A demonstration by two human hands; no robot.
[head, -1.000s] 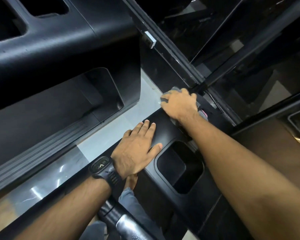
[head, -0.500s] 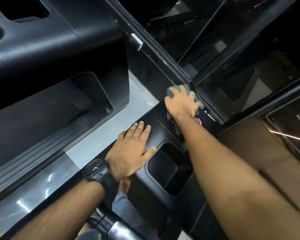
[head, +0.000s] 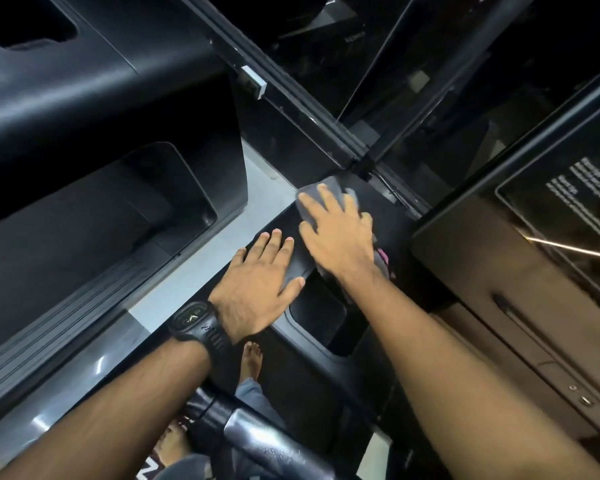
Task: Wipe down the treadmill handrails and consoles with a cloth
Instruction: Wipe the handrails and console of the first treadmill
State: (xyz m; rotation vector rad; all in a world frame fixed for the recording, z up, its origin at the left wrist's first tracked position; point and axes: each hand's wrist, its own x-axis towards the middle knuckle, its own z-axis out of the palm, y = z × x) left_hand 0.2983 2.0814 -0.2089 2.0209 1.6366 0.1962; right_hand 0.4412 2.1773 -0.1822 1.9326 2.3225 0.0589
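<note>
step: console wipe. your right grip [head: 340,237], flat and unclenched, presses the cloth [head: 331,186] on the console [head: 326,386]; left grip [head: 257,289] flat too. next, likely: sweep the recess [head: 321,318].

Soft grey cloth [head: 323,195] on matt black plastic console [head: 329,368]. Below console: glossy metal handrail [head: 257,441]. Left of console: polished pale floor [head: 194,268]. Right: glossy dark panel [head: 565,202].
</note>
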